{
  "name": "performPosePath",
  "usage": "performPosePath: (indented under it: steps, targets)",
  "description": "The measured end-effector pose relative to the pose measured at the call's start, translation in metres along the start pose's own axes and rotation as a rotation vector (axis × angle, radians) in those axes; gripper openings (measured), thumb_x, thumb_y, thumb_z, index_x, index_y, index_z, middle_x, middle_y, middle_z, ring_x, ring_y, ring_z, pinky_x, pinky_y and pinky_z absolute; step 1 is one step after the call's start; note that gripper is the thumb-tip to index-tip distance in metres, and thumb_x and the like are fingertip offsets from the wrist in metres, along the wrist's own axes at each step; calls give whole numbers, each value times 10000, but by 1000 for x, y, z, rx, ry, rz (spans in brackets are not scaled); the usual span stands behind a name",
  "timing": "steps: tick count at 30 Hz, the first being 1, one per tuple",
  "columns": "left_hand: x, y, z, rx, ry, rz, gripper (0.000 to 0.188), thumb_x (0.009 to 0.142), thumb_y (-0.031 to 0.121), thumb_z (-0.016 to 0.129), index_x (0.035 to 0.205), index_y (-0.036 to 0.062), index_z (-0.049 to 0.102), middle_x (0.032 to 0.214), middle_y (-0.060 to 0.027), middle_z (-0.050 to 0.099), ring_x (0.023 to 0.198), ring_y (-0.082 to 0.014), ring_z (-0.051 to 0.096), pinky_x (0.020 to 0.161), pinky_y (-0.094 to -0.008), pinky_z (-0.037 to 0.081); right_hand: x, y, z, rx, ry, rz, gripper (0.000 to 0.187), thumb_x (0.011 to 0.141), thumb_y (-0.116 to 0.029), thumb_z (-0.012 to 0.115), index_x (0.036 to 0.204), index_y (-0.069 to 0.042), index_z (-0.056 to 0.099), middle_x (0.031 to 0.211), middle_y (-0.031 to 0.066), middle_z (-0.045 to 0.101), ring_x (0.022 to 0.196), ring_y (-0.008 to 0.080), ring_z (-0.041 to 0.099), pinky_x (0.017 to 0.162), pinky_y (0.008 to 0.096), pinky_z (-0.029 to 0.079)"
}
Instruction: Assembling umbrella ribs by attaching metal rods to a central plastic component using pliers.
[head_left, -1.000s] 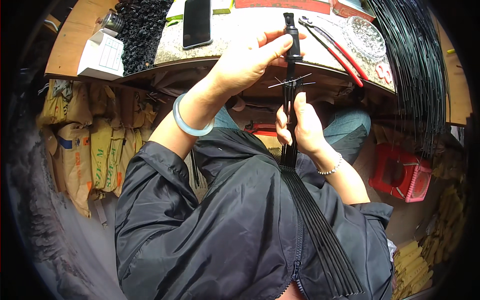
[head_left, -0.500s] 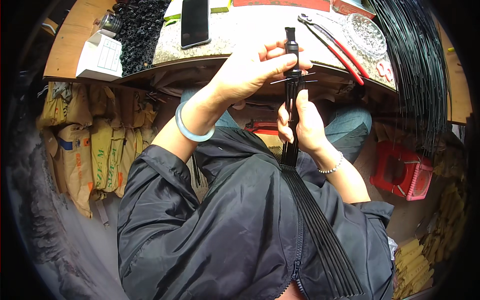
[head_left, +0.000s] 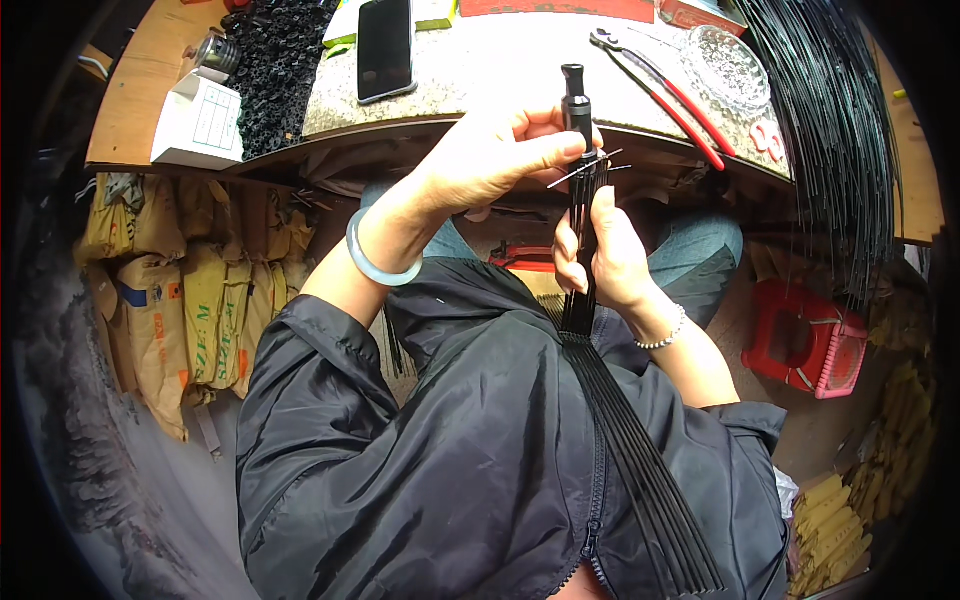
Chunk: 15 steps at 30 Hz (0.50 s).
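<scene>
Both my hands hold a black umbrella frame (head_left: 640, 445), upright over my lap just before the table edge. My left hand (head_left: 490, 155) pinches the black cylindrical piece (head_left: 577, 118) at its top between thumb and fingers. Just below that piece, a few thin metal wires (head_left: 572, 178) stick out sideways. Lower down, my right hand (head_left: 618, 258) is closed around the bundled ribs and shaft, thumb pointing up. From there the long black ribs fan down across my dark jacket. My left fingertips are partly hidden behind the cylinder.
On the table lie a phone (head_left: 386, 50), red-handled pliers (head_left: 680, 105), a glass dish (head_left: 728, 65), a white box (head_left: 200, 120) and a heap of small black parts (head_left: 275, 85). Black rods (head_left: 825, 120) hang at right above a red plastic stool (head_left: 835, 350). Sacks (head_left: 215, 310) stand at left.
The cylindrical piece has shifted slightly down and left with my left hand, and appears turned. The thin wires below it are now slanted instead of nearly level. My right hand keeps its grip.
</scene>
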<state>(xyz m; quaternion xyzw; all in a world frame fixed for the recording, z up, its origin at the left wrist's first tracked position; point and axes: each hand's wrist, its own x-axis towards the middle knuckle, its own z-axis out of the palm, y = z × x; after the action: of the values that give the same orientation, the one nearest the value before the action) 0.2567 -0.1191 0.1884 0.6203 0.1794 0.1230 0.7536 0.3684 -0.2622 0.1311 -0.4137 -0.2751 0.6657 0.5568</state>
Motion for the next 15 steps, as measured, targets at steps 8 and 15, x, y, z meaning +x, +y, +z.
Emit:
performPosePath:
  steps: [8, 15]
  targets:
    - [-1, 1, 3, 75, 6, -36, 311, 871, 221, 598, 1108, 23, 563, 980, -30, 621, 810, -51, 570, 676, -181, 464, -1, -1, 1, -25, 8, -2, 618, 915, -588, 193, 679, -66, 425, 431, 45, 390, 332, 130, 348, 377, 249, 347]
    - [-12, 0, 20, 341, 31, 190, 535, 773, 32, 672, 1253, -39, 448, 1060, -112, 608, 837, -127, 612, 704, -245, 522, -1, 5, -6, 30, -25, -48, 656, 918, -585, 208, 666, -45, 482, 461, 49, 455, 359, 116, 398, 386, 233, 355]
